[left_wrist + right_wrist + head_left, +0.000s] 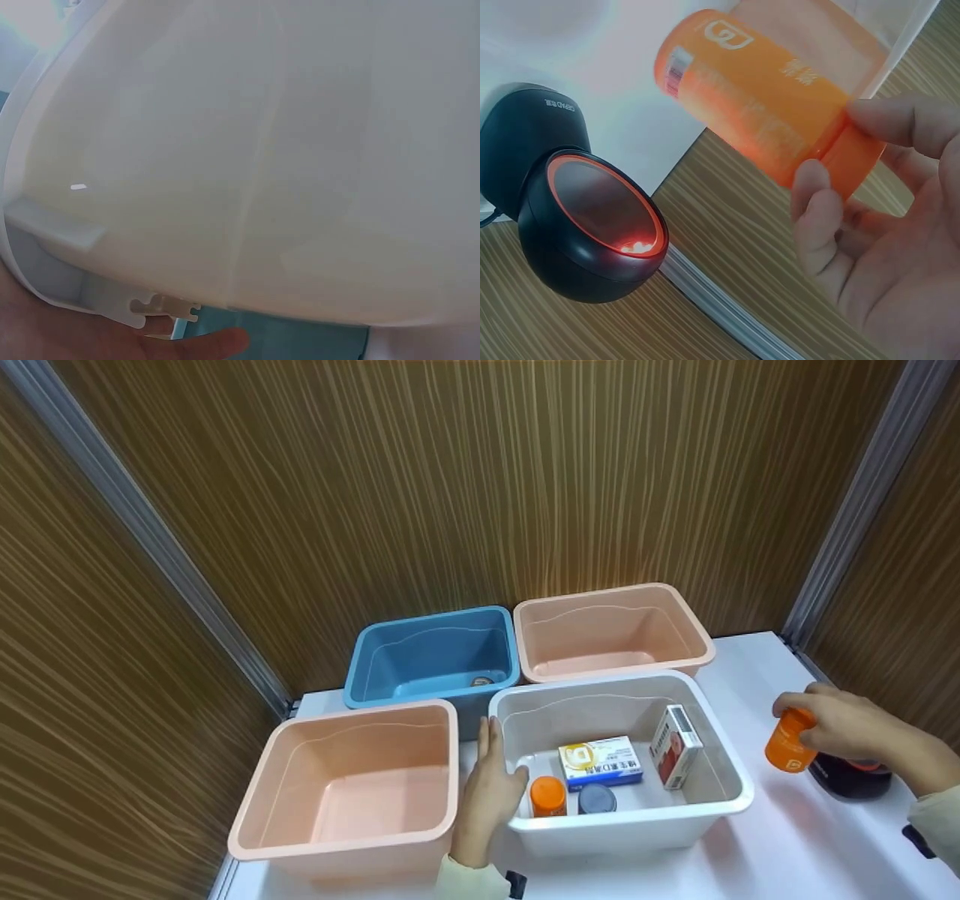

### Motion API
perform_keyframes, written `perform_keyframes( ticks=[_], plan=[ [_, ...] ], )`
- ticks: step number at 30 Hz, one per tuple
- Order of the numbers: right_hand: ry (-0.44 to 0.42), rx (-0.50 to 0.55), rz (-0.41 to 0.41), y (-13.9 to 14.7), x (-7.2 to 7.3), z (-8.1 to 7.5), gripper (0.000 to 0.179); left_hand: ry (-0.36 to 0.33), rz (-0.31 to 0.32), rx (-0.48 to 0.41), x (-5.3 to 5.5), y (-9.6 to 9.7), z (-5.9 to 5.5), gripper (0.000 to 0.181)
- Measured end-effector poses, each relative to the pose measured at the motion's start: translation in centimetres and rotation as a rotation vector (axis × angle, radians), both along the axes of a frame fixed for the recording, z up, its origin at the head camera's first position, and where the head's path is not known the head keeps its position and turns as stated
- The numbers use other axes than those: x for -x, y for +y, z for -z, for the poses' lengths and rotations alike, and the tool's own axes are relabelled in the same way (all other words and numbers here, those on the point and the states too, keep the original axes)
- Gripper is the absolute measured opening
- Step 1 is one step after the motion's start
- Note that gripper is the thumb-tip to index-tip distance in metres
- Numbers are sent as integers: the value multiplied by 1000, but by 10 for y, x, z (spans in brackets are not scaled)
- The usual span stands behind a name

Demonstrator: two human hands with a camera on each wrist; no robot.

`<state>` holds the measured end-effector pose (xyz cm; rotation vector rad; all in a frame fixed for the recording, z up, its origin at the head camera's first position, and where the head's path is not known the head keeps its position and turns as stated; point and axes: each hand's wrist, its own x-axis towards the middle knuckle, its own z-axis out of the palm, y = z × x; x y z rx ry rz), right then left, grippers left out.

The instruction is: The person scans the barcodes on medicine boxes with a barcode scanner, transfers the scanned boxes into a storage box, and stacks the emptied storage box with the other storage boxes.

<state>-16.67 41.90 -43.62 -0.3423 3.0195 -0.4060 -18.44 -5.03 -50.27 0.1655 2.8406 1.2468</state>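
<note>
My right hand [847, 724] holds an orange bottle [787, 746] by its cap end, the bottle tilted with its base down and away from the palm. In the right wrist view, thumb and fingertips pinch the cap, and a small barcode label [678, 71] shows near the base. Close beside the bottle stands a black barcode scanner [592, 225] with a glowing red ring. At the left rim of the white bin [615, 836], my left hand [487, 795] rests with straight fingers and the thumb spread over the edge. The bin's pale wall [247, 150] fills the left wrist view.
Inside the white bin are an orange-capped bottle [548, 796], a grey-capped container [597, 799], a vitamin D box [600, 761] and an upright box [676, 748]. Around it stand a peach bin [345, 851], a blue bin [431, 695] and another peach bin [611, 673]. Wood-patterned panels enclose the table.
</note>
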Motion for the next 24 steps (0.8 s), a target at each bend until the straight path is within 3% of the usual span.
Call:
perform_keyframes(
  ticks=[7, 12, 19, 24],
  plan=[
    [5, -2, -23, 0, -2, -1, 12, -3, 1, 10, 0, 1, -1, 84],
    [12, -27, -28, -1, -1, -3, 14, -3, -2, 19, 1, 1, -1, 84],
    [-40, 29, 22, -1, 1, -6, 27, -10, -11, 17, 1, 2, 1, 84],
    [13, 31, 3, -1, 2, -11, 29, -1, -9, 17, 1, 1, -1, 83]
  ],
)
